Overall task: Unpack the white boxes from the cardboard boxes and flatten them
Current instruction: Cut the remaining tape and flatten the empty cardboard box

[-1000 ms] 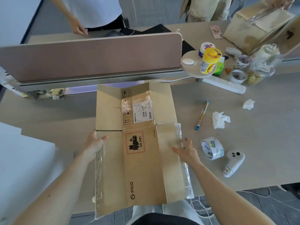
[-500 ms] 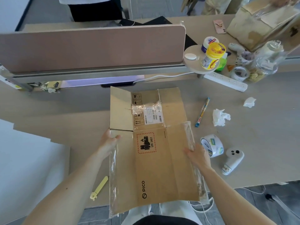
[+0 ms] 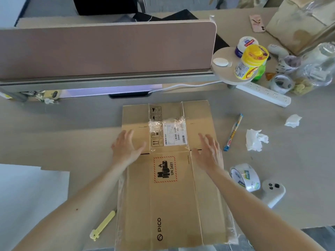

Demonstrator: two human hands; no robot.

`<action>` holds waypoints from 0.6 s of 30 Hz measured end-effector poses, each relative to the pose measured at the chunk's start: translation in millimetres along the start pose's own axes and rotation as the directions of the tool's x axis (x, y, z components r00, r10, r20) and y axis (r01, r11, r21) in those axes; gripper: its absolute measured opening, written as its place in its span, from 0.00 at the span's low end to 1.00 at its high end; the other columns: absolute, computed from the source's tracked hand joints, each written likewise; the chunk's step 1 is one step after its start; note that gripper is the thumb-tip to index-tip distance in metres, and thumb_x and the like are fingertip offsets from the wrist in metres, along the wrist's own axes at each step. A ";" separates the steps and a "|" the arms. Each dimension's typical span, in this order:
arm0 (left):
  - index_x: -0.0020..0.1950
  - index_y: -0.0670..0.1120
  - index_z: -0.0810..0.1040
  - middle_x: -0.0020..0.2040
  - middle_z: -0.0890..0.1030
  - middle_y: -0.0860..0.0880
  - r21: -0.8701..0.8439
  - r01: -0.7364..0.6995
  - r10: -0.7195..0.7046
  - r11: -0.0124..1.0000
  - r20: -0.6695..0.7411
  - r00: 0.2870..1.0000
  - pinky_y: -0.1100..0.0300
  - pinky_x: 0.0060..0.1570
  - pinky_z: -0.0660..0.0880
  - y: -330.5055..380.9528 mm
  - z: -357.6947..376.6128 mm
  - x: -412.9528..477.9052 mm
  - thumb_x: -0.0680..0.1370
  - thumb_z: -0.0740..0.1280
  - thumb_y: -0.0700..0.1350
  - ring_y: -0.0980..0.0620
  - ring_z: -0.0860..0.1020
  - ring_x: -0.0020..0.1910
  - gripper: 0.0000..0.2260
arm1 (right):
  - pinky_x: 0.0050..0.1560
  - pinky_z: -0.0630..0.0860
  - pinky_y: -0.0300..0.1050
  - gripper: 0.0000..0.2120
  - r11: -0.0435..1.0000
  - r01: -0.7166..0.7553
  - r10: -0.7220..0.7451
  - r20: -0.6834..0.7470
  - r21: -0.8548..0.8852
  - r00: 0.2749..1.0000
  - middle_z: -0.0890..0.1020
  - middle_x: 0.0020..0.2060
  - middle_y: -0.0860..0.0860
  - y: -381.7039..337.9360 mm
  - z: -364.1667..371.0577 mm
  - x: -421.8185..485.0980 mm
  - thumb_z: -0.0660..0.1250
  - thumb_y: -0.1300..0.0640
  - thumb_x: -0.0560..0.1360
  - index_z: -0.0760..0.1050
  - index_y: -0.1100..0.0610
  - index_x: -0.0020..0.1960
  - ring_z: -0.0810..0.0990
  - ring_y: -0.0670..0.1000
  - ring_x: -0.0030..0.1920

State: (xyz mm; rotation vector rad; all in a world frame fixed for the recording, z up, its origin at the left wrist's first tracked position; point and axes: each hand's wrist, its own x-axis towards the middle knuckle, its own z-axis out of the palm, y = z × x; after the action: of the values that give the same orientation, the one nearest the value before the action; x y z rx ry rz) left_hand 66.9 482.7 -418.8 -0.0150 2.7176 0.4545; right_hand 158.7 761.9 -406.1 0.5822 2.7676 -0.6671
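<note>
A flattened brown cardboard box (image 3: 172, 205) lies on the desk in front of me, printed with PICO and a UN 3481 battery label, with a shipping label and crumpled clear tape near its far end. My left hand (image 3: 126, 147) presses flat on its left side with straight fingers. On the right side my right hand (image 3: 208, 153) lies flat too, fingers spread. A white box (image 3: 30, 194) fills the near left corner of the view. Another cardboard box (image 3: 297, 24) stands at the far right.
A yellow cutter (image 3: 102, 226) lies left of the box. To the right are a tape roll (image 3: 244, 176), a white controller (image 3: 272, 193), crumpled tissues (image 3: 255, 140), a pen (image 3: 233, 132) and a power strip (image 3: 262, 94). A desk divider (image 3: 108, 49) rises behind; jars crowd the far right.
The box has gone from held up by its side edges to lying flat on the desk. Both hands moved forward from the edges onto its top face and opened.
</note>
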 end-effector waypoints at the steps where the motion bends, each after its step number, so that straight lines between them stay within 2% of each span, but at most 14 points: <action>1: 0.79 0.54 0.57 0.81 0.54 0.46 0.031 -0.044 0.043 0.999 0.027 0.999 0.36 0.74 0.54 7.8 2.7 11.3 0.76 0.59 0.70 0.44 0.53 0.79 0.36 | 0.69 0.65 0.59 0.30 1.000 0.013 -0.012 0.029 -0.027 1.000 0.59 0.76 0.52 -4.3 2.0 16.9 0.60 0.44 0.79 0.54 0.46 0.77 0.58 0.57 0.75; 3: 0.79 0.60 0.54 0.82 0.47 0.50 0.057 -0.088 0.084 0.994 0.077 0.994 0.32 0.72 0.46 22.7 9.9 34.4 0.74 0.53 0.75 0.44 0.47 0.80 0.37 | 0.71 0.62 0.61 0.30 0.997 0.042 -0.038 0.066 -0.062 0.997 0.54 0.78 0.52 -10.4 9.8 51.2 0.57 0.41 0.79 0.53 0.45 0.78 0.54 0.57 0.77; 7: 0.78 0.67 0.45 0.81 0.40 0.54 0.125 -0.119 0.110 0.985 0.077 0.991 0.23 0.66 0.41 42.8 23.5 79.5 0.72 0.45 0.79 0.39 0.42 0.79 0.37 | 0.69 0.62 0.66 0.27 0.985 0.101 -0.099 0.024 -0.140 0.995 0.57 0.76 0.53 -18.9 26.2 110.9 0.55 0.39 0.77 0.56 0.45 0.73 0.58 0.59 0.75; 9: 0.77 0.69 0.41 0.81 0.37 0.55 0.195 -0.114 0.097 0.974 0.094 0.991 0.21 0.63 0.40 45.8 30.2 99.0 0.71 0.41 0.79 0.37 0.40 0.79 0.36 | 0.70 0.54 0.71 0.28 0.979 0.095 -0.093 0.022 -0.181 0.995 0.56 0.77 0.51 -18.6 34.1 128.3 0.52 0.37 0.77 0.54 0.43 0.75 0.53 0.59 0.76; 12: 0.77 0.69 0.39 0.80 0.36 0.55 0.269 -0.098 0.083 0.958 0.066 0.994 0.19 0.64 0.41 45.2 40.8 111.1 0.71 0.38 0.79 0.37 0.39 0.79 0.36 | 0.70 0.40 0.73 0.31 0.976 0.059 -0.058 0.012 -0.210 0.998 0.48 0.80 0.49 -14.4 46.4 135.4 0.43 0.31 0.78 0.46 0.39 0.78 0.43 0.59 0.79; 15: 0.77 0.68 0.40 0.81 0.38 0.54 0.317 -0.078 0.089 0.945 -0.019 0.996 0.20 0.65 0.43 43.0 52.5 109.5 0.72 0.36 0.78 0.37 0.38 0.79 0.35 | 0.71 0.39 0.74 0.32 0.962 0.035 -0.043 -0.022 -0.270 0.999 0.45 0.80 0.50 -14.4 54.2 132.3 0.38 0.30 0.78 0.42 0.40 0.79 0.41 0.59 0.79; 18: 0.77 0.67 0.39 0.81 0.37 0.53 0.325 -0.069 0.082 0.943 -0.027 0.996 0.21 0.66 0.43 42.6 56.2 112.5 0.73 0.36 0.77 0.38 0.37 0.79 0.34 | 0.71 0.38 0.73 0.31 0.955 0.022 -0.029 -0.018 -0.296 0.999 0.44 0.80 0.50 -15.3 57.6 135.8 0.38 0.31 0.79 0.40 0.41 0.79 0.40 0.59 0.79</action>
State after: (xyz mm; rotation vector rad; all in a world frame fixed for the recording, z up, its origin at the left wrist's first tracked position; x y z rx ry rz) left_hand -19.7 546.6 -496.7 0.1711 2.8062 0.0224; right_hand 38.4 765.7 -492.8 0.4913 2.8229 -0.2413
